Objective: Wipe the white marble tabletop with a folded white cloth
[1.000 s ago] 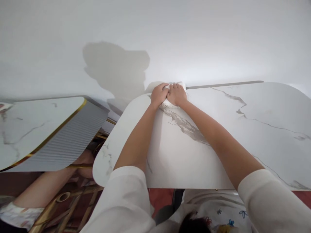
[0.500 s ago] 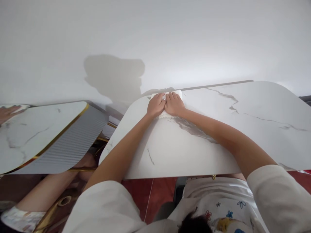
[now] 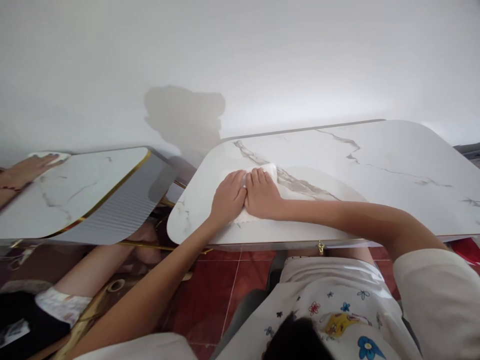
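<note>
A white wiping cloth (image 3: 246,216) is spread on the white marble-patterned tabletop (image 3: 390,150), near its left end. My left hand (image 3: 228,196) lies over the cloth's left part, fingers together and slightly bent. Right beside it, my right hand (image 3: 262,195) presses on the cloth with its fingers close together, and the two hands touch at the thumbs. The cloth's edges show above and below the hands; the middle is hidden under them.
A second marble-patterned table (image 3: 93,175) with a gold edge stands to the left, where another person's hand (image 3: 33,167) rests on a white cloth (image 3: 56,156). The wall (image 3: 300,65) rises behind both tables. Red floor tiles (image 3: 210,285) show below.
Both my hands have drawn the cloth back from the table's far edge toward me. The view has shifted, and more of the other person's hand shows at the left.
</note>
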`<state>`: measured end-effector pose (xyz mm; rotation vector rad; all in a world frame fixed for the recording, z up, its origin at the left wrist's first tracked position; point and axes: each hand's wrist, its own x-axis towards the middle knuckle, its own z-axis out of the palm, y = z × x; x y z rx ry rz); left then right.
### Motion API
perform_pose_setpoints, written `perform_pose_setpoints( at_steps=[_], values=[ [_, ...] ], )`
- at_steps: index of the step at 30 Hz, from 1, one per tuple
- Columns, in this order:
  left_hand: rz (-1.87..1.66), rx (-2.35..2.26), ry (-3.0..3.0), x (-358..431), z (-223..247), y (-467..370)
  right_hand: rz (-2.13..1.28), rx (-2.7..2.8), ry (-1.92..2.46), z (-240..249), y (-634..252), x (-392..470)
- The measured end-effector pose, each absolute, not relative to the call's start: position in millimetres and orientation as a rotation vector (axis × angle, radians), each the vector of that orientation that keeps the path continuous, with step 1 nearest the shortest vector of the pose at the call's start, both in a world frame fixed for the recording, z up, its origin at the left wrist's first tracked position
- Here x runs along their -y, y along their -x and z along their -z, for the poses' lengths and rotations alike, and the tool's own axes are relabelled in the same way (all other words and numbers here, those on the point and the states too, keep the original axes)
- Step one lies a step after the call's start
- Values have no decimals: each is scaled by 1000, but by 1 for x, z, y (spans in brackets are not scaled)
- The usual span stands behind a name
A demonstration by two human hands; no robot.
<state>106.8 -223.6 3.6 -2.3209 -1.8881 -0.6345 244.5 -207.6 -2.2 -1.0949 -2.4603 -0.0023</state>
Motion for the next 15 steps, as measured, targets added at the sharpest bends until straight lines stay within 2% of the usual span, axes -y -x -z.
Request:
perform_pose_setpoints(
  at_steps=[8,15],
  values=[
    [641,1922,2290,262,3,-142,-57,2508,984,-1,-288,238],
    [705,1937,2346,250,-5,-189,-73,2462,1057,5,-329,231]
  ],
)
